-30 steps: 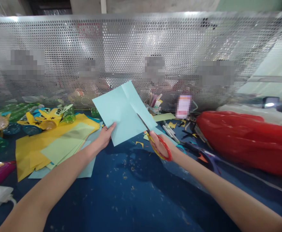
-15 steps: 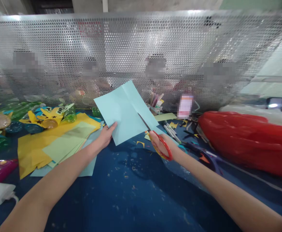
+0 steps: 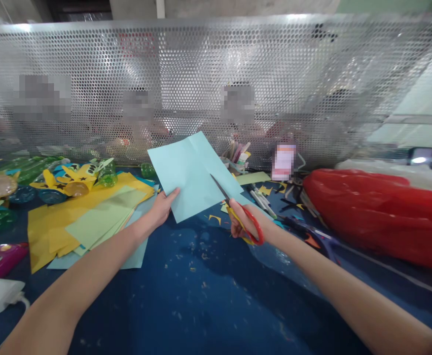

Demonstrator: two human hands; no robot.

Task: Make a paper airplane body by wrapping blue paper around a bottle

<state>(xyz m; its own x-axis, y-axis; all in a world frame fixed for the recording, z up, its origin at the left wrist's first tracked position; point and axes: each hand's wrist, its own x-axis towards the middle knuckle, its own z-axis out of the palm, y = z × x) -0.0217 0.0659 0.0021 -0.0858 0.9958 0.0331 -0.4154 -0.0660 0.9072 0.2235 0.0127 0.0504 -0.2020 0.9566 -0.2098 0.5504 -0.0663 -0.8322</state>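
Note:
My left hand [image 3: 162, 208] pinches the lower left corner of a light blue paper sheet [image 3: 190, 172] and holds it up above the dark blue table [image 3: 201, 296]. My right hand [image 3: 243, 222] is closed in the handles of red scissors [image 3: 247, 224]. Their dark blades [image 3: 219, 188] reach into the sheet's lower right edge, along a crease.
A stack of yellow and pale green paper [image 3: 86, 217] lies left. Green bottles and yellow craft figures [image 3: 71, 180] stand behind it. A red plastic bag [image 3: 378, 217] fills the right. Pens and paper scraps [image 3: 264, 197] lie past the scissors. A perforated metal screen [image 3: 216, 88] separates several people opposite.
The blue sheet has dropped slightly and tilted flatter. The scissors stay in the sheet's lower right edge, and my right hand has closed a little on the handles.

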